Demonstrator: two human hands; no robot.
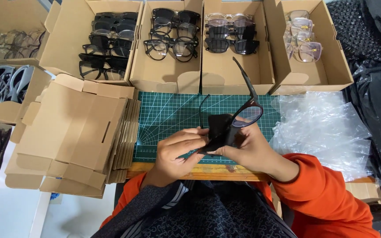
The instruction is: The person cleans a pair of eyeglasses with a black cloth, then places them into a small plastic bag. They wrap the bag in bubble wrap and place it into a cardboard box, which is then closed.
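1. The left hand (177, 147) pinches a black cloth (219, 130) against one lens of the black glasses (245, 112); its fingers are closed on the cloth.
2. The right hand (250, 147) grips the glasses from below, by the frame near the lens, fingers curled shut around them.
3. The glasses sit between and just above both hands, over the near edge of the green cutting mat (173, 114). Both temples are unfolded: one rises toward the boxes, the other, thinner-looking, stands beside the cloth.
4. To wipe well, it seems best to hold the frame by its rim, keep bare fingertips off the lens, and press the cloth lightly in small strokes so that the open temple is not strained.
5. Four open cardboard boxes (239, 81) of assorted glasses stand behind the mat.
6. A stack of flat cardboard blanks (73, 132) lies left of the mat on the worktop (208, 171); clear plastic bags (320, 128) lie to its right.
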